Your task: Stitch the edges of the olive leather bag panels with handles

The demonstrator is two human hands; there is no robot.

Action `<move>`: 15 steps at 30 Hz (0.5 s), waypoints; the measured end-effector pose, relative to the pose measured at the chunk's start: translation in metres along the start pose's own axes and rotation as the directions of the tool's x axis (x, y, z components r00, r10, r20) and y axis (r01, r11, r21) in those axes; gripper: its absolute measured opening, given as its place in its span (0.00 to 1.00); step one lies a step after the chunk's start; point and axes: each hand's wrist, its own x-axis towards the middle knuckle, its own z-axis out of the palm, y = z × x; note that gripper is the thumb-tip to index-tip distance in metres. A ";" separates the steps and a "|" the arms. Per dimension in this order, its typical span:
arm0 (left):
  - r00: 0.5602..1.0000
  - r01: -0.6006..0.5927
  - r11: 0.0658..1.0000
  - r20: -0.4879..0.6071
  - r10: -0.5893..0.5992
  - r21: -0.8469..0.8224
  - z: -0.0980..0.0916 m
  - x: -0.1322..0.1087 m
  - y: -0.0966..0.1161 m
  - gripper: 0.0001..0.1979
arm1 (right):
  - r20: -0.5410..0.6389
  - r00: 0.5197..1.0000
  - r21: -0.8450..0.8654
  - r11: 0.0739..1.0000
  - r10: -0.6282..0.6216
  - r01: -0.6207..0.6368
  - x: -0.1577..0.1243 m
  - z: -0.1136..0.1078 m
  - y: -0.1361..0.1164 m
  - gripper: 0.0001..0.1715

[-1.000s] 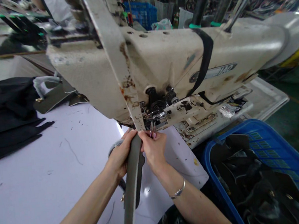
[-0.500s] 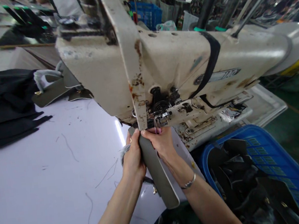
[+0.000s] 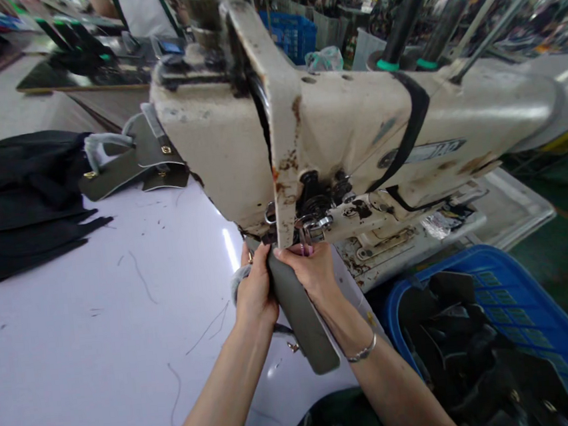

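Though heaped, dark pieces (image 3: 451, 334) in blue crate (image 3: 500, 266)

A long grey strap (image 3: 302, 315) — leather, it seems — slants downward, its upper end out of sight.

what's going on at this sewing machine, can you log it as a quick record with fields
left hand: grips a long grey leather strap
right hand: grips the same strap near its upper end, silver bangle on the wrist
machine: cream-painted, rust-marked industrial sewing machine, its needle area just above the hands
surface: white worktable with loose dark threads
on table, left: black fabric pile, grey leather panel
right of hands: blue plastic crate holding dark cut pieces
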 end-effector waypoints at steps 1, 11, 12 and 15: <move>1.000 0.002 1.000 -0.002 -0.002 -0.005 0.000 0.000 -0.001 0.22 | 0.021 1.000 -0.001 1.000 0.003 -0.003 -0.002 -0.003 0.000 0.11; 1.000 0.019 1.000 -0.013 -0.019 -0.001 -0.001 0.006 -0.003 0.34 | -0.307 0.897 -0.365 0.910 -0.318 0.197 -0.017 -0.104 -0.033 0.28; 1.000 0.025 1.000 -0.009 -0.026 -0.011 -0.001 0.006 -0.003 0.36 | -0.374 0.832 -0.403 0.880 -0.410 0.252 -0.013 -0.117 -0.041 0.28; 1.000 0.029 0.999 0.008 -0.029 -0.034 -0.002 0.008 -0.005 0.40 | -0.508 0.537 -0.571 0.730 -0.673 0.375 0.004 -0.154 -0.084 0.24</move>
